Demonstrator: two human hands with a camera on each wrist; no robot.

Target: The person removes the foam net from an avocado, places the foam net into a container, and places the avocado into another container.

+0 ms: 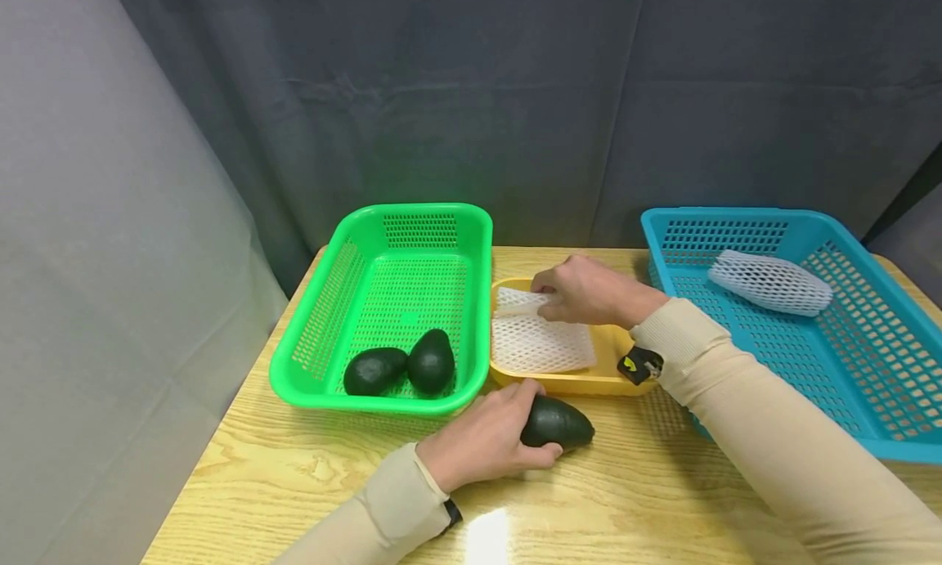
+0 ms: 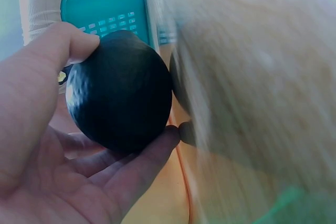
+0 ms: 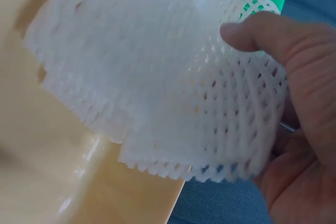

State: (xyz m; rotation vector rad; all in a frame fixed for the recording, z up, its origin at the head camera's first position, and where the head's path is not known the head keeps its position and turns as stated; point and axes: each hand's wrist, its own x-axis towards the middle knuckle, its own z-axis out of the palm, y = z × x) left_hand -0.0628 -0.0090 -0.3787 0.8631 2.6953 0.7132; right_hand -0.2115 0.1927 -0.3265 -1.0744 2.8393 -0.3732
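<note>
My left hand (image 1: pixel 489 434) grips a dark green avocado (image 1: pixel 555 423) low over the table, just in front of the yellow tray (image 1: pixel 611 377). In the left wrist view, thumb and fingers curl round the sides of the avocado (image 2: pixel 121 93). Over the yellow tray, my right hand (image 1: pixel 592 291) pinches a white foam net sleeve (image 1: pixel 518 300). Seen from the right wrist, the thumb lies on the mesh of this foam net sleeve (image 3: pixel 236 108), with the other fingers partly hidden behind it. More foam netting (image 1: pixel 545 344) lies flat in the tray beneath.
To the left stands a green basket (image 1: pixel 474 303) with two avocados (image 1: pixel 432 362) at its near end. On the right, a blue basket (image 1: pixel 736 320) contains a plump foam net sleeve (image 1: pixel 771 283). A dark curtain (image 1: pixel 471 115) hangs behind the wooden table (image 1: pixel 316 475).
</note>
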